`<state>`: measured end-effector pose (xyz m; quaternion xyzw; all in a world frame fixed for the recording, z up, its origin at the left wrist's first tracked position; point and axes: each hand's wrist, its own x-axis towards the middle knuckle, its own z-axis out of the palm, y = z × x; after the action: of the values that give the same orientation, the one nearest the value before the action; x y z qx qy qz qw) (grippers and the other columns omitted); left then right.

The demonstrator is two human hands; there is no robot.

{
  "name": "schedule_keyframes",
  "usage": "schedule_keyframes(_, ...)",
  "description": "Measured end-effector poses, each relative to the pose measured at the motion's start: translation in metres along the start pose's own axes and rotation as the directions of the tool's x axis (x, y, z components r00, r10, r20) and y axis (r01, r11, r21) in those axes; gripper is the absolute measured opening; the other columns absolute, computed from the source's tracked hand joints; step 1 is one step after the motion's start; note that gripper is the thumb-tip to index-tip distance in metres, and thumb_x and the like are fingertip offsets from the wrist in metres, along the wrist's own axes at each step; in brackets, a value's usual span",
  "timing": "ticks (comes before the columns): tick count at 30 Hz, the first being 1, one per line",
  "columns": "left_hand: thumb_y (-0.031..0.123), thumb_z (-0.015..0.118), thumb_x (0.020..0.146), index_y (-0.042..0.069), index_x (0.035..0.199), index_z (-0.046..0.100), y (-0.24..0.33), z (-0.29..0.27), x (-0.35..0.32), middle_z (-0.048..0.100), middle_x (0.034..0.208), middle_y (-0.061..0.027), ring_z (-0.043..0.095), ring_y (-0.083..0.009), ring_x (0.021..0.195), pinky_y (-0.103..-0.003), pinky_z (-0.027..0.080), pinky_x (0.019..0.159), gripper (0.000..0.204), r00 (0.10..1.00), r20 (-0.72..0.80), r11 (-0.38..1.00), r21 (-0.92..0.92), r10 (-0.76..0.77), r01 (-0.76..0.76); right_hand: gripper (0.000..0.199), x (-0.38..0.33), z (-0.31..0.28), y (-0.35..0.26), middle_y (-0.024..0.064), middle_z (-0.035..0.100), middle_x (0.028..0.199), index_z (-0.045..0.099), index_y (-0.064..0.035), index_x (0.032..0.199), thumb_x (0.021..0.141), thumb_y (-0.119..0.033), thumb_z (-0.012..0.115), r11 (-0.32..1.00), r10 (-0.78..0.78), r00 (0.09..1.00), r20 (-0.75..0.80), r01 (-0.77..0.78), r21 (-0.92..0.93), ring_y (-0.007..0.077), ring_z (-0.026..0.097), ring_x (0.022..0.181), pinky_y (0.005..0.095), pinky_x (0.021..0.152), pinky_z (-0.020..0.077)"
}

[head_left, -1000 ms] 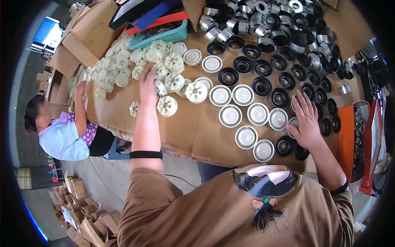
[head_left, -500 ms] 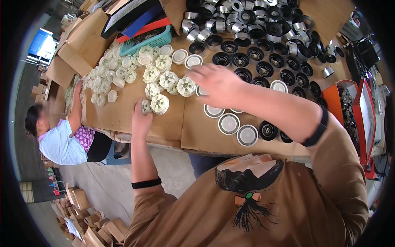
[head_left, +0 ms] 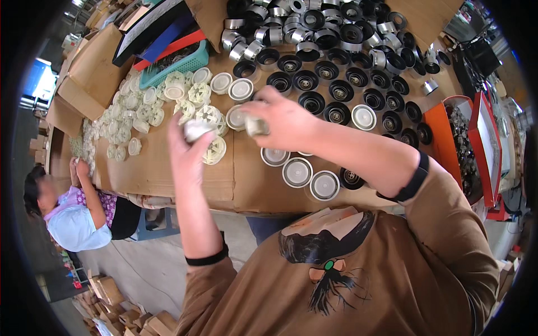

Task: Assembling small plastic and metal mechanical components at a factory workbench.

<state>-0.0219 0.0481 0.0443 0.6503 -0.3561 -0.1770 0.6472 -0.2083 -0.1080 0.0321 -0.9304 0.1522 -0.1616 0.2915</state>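
White round part [head_left: 197, 130]: held above the cardboard [head_left: 157, 173], pinched between thumb and fingers of the left hand [head_left: 188, 152]. Judged light, stiff plastic, probably smooth and liable to chip if dropped; the outer rim appears the soundest hold. Pale part [head_left: 256, 126]: motion-blurred, gripped at the fingertips of the right hand [head_left: 287, 119]; handling presumably similar. Adjacent: slotted white parts [head_left: 199, 94]. Farther right: black cups [head_left: 305, 80], standing in rows.

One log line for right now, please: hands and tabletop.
left hand: holding white part | right hand: holding pale part, blurred | tabletop: white discs, black cups, silver-and-black rings
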Motion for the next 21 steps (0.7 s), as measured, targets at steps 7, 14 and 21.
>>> schedule_keyframes(7, 0.017, 0.084, 0.082, 0.006, 0.12, 0.069, -0.018, 0.091, 0.019, 0.07, 0.121, -0.0139, 0.066, -0.0308, 0.114, -0.039, 0.052, 0.099, 0.042, 0.924, 0.317, 0.802, 0.484, 0.213, -0.351, 0.045, -0.062, -0.04, 0.044, 0.0164, 0.058, 0.114, 0.058, -0.0055, 0.109, 0.075, -0.02, 0.084, 0.961, 0.267, 0.911, -0.315, -0.227, 0.158, 0.0371, 0.058, 0.114, 0.0452, 0.091, 0.0532)
schedule_keyframes(14, 0.027, 0.073, 0.09, 0.015, 0.137, 0.063, -0.042, 0.101, 0.013, 0.052, 0.151, -0.0138, 0.054, -0.0335, 0.133, -0.046, 0.043, 0.11, 0.05, 0.84, 0.458, 0.217, 0.824, 0.292, -0.524, 0.038, -0.078, -0.033, 0.086, 0.0154, 0.058, 0.126, 0.059, -0.005, 0.112, 0.082, -0.019, 0.08, 0.966, 0.133, 0.927, -0.351, -0.2, -0.165, 0.0386, 0.059, 0.115, 0.0467, 0.099, 0.0503)
schedule_keyframes(21, 0.03, 0.071, 0.092, 0.015, 0.145, 0.055, -0.048, 0.1, 0.017, 0.051, 0.152, -0.0138, 0.051, -0.0359, 0.137, -0.052, 0.039, 0.113, 0.057, 0.83, 0.539, 0.368, 0.749, 0.143, -0.55, 0.034, -0.071, -0.021, 0.09, 0.0161, 0.057, 0.139, 0.063, -0.0062, 0.111, 0.085, -0.021, 0.077, 0.978, 0.024, 0.96, -0.279, -0.081, -0.194, 0.0374, 0.058, 0.123, 0.0474, 0.102, 0.0501)
